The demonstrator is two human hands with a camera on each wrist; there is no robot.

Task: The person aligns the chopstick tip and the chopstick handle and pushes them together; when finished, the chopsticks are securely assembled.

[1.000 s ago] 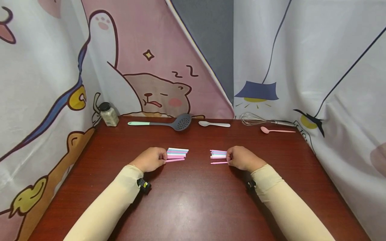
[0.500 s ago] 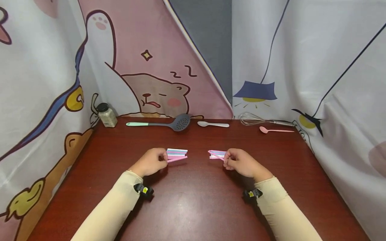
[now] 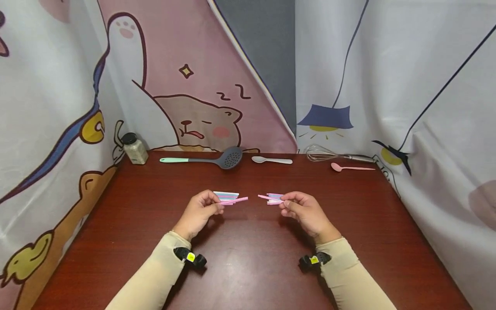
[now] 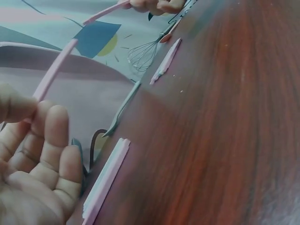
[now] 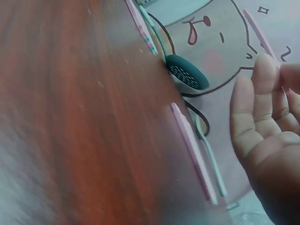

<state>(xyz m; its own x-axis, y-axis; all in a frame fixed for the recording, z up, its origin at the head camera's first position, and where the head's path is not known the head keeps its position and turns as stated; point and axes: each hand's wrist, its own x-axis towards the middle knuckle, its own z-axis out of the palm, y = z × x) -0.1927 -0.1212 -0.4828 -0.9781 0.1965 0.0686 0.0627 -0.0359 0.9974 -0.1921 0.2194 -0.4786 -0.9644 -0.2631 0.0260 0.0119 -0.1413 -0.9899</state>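
My left hand (image 3: pixel 199 211) pinches a thin pink stick (image 3: pixel 241 199) between thumb and fingertips. In the left wrist view that straw-like stick (image 4: pixel 55 70) slants up, raised off the table. Behind and below it lies the left row of pink, white and blue sticks (image 3: pixel 226 194), partly hidden by the hand. Opposite, my right hand (image 3: pixel 308 213) pinches another pink stick (image 3: pixel 263 196), which points inward. The right wrist view shows this stick (image 5: pixel 258 32) lifted too. Under it is the right row of similar sticks (image 3: pixel 276 195). A gap separates the two raised tips.
Along the back of the red-brown table (image 3: pixel 240 267) lie a slotted skimmer (image 3: pixel 231 158), a white spoon (image 3: pixel 272 160), a whisk (image 3: pixel 329 154) and a pink spoon (image 3: pixel 352 168). A black-lidded jar (image 3: pixel 134 149) stands back left. Printed curtains (image 3: pixel 193 51) enclose the table.
Both hands have lifted a pink stick from the near side of their rows. The left stick has moved right and up, the right one left, so their tips are closer.
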